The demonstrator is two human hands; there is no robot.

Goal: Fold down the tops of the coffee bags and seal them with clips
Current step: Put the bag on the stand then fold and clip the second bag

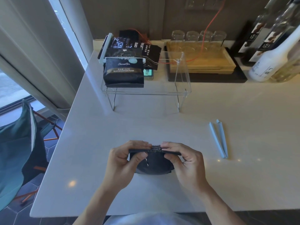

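A black coffee bag [154, 166] stands on the white counter [146, 127] just in front of me. My left hand [123, 158] pinches the left end of its folded top, and my right hand [186, 159] pinches the right end. A pale blue sealing clip [219, 138] lies spread apart on the counter to the right of my hands. On the clear acrylic rack [181, 91] at the back stands another black coffee bag [124, 70] with a clip across its folded top. More black bags [150, 54] lean behind it.
A wooden tray [203, 62] with several glasses stands at the back on a black mat. Bottles [276, 51] fill the far right corner. A phone [148, 73] lies behind the rack. The counter's left edge drops toward a chair with teal fabric [16, 151].
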